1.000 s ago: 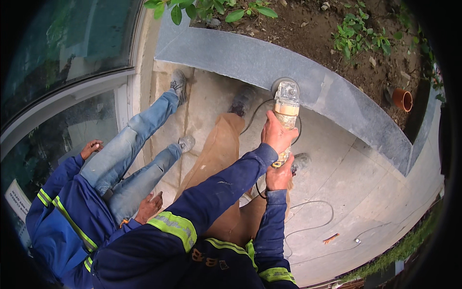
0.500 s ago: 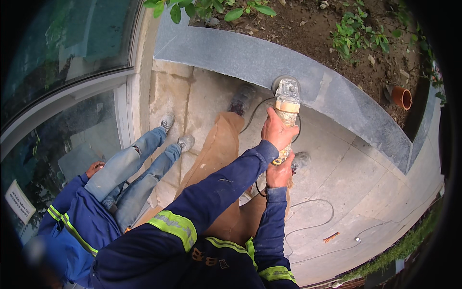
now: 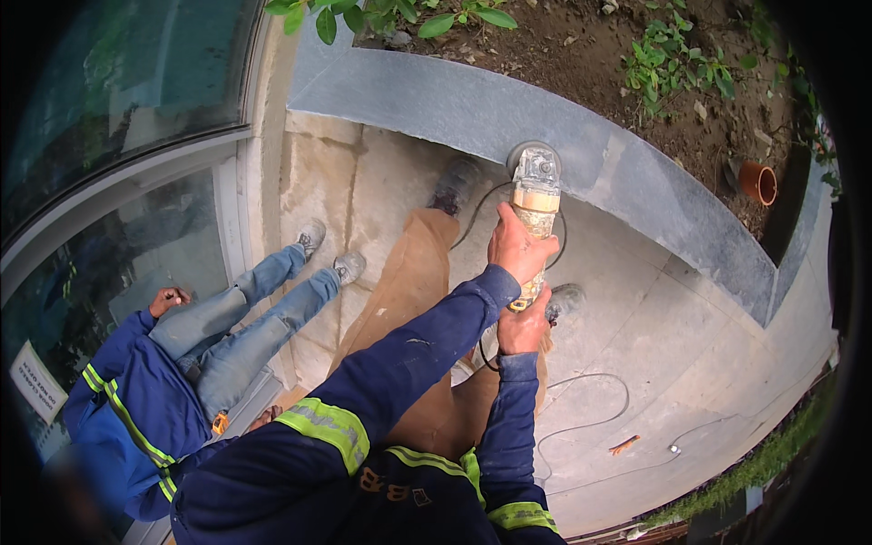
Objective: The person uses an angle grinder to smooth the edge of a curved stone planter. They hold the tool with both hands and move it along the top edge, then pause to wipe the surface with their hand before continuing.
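An angle grinder, dusty, with a pale band around its body, rests its disc on the grey stone edging of the planter. My left hand is wrapped round the middle of the grinder's body, thumb pointing toward the head. Behind it, my right hand grips the rear end of the same tool. A black cable loops beside the grinder and down over the paving. My trousered legs and dark shoes are beneath my arms, near the planter wall.
A co-worker in blue jacket and jeans sits at the left beside a glass door. The planter holds soil, green plants and a terracotta pot. A small orange-handled item and thin wires lie on the paving at right.
The grinder and both my hands have shifted slightly left along the edging. The co-worker's legs have drawn back, the farther foot now lower and nearer the other shoe.
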Demonstrator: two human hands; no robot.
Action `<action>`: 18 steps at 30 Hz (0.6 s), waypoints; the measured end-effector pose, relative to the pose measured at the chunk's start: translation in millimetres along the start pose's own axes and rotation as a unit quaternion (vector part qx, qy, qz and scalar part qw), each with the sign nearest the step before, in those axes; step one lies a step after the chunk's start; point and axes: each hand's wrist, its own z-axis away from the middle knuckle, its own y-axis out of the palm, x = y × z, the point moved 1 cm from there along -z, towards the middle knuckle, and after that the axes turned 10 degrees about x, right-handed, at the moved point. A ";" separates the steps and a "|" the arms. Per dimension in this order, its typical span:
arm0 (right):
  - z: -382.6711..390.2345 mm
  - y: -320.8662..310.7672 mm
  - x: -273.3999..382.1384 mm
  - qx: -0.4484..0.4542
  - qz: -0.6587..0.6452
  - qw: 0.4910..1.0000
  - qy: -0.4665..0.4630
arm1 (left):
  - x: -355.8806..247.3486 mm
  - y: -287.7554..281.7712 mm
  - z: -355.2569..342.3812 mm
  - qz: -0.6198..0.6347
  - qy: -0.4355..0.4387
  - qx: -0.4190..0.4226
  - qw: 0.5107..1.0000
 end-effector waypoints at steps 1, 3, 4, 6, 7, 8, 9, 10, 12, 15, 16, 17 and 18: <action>-3.0 -0.1 1.3 0.001 0.011 1.000 0.007 | 0.0 -0.2 -3.4 -0.005 -0.005 0.005 1.000; -8.4 -4.4 6.1 0.001 0.029 0.999 0.018 | -9.5 0.1 -7.4 -0.017 -0.011 0.014 1.000; -10.3 -2.6 0.4 0.004 0.024 1.000 0.004 | -11.3 -1.9 -6.6 -0.016 -0.012 0.011 1.000; -8.8 -2.0 1.5 0.012 0.041 0.999 0.011 | -10.2 -6.5 -5.4 0.003 -0.021 0.013 1.000; -7.2 -2.5 0.8 0.016 0.049 0.999 0.014 | -9.5 -6.2 -4.0 0.012 -0.026 0.014 0.999; -5.2 -1.2 -0.4 0.011 0.030 0.999 -0.018 | -6.4 -5.6 -1.6 0.011 -0.029 0.006 0.999; -3.8 -1.7 -1.9 0.015 0.018 1.000 -0.008 | -4.0 -4.0 -0.4 0.010 -0.024 0.007 1.000; -2.7 -2.2 -2.5 0.018 0.007 1.000 0.003 | -1.8 -2.1 0.3 0.010 -0.018 0.008 1.000; -2.5 -0.6 -3.7 0.014 0.006 1.000 0.010 | -2.7 -1.0 0.0 -0.005 -0.014 0.007 1.000; -10.1 -1.0 -3.7 0.005 0.025 1.000 0.000 | -8.2 0.0 -7.1 -0.024 -0.015 0.000 1.000; -10.4 -1.4 -2.4 0.009 0.023 1.000 -0.004 | -8.2 -2.7 -7.3 -0.014 -0.013 0.002 1.000; -12.0 -1.4 0.6 0.014 0.021 1.000 -0.006 | -8.7 -4.6 -9.4 -0.004 -0.014 0.003 1.000; -10.5 -1.3 -0.8 0.012 0.022 1.000 -0.012 | -7.5 -4.0 -7.9 -0.004 -0.014 0.003 1.000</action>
